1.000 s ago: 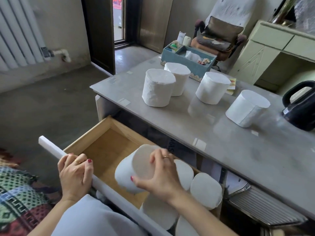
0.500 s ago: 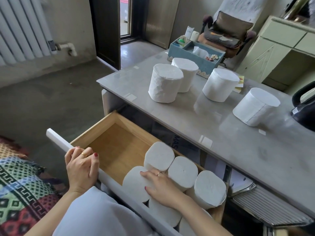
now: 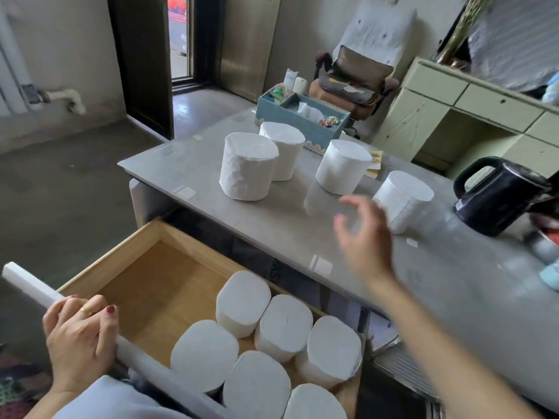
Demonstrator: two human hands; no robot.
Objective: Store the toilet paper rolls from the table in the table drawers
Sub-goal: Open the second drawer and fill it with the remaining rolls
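Observation:
Several white toilet paper rolls stand upright on the grey table (image 3: 272, 225): one at the front left (image 3: 246, 166), one behind it (image 3: 282, 149), one in the middle (image 3: 343, 166) and one at the right (image 3: 402, 201). The wooden drawer (image 3: 145, 285) is pulled open below the table, and several rolls (image 3: 242, 300) are packed upright in its right half. My left hand (image 3: 80, 337) grips the drawer's white front rail. My right hand (image 3: 363, 237) hovers over the table with fingers spread, empty, just in front of the right roll.
A black electric kettle (image 3: 499, 195) stands at the table's right. A blue organiser box (image 3: 302, 119) sits at the table's far edge. An armchair (image 3: 357, 77) and a pale green cabinet (image 3: 472, 116) are behind the table. The drawer's left half shows bare wood.
My right hand set a roll upright in the drawer, let go, and has risen to the tabletop near the right roll. My left hand stays on the drawer front.

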